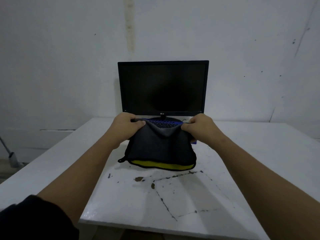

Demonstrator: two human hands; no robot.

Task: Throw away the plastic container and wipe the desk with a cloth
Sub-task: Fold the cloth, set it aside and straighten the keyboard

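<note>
Head view: one picture, looking forward and down over a white desk (259, 161) toward a white wall (69, 58).
Left hand: the left hand (123, 126) is closed on the upper left corner of the cloth (161, 148); thumb and fingers pinch the edge, and the hand is lifted above the desk.
Right hand: the right hand (201, 127) is closed on the upper right corner of the same cloth, the fingers curled over the edge.
Cloth: dark grey with a black border and a yellow underside that shows along the near edge. It hangs between the two hands, its top edge sags in the middle, and its lower part rests on the desk surface, below and nearer than both grips.
Cloth position: middle of the desk, in front of the keyboard (164, 122), which it partly hides.
Keyboard: blue and black, far from the camera, just in front of the monitor (162, 87).
Monitor: black, screen dark, standing at the far edge of the desk against the wall.
Desk surface: dark stains and scratched lines (166, 193) lie on the near side of the cloth, right of centre.
Sleeve: a black sleeve (34, 220) covers the left upper arm at the near left corner.
Plastic container: not seen in this view.
</note>
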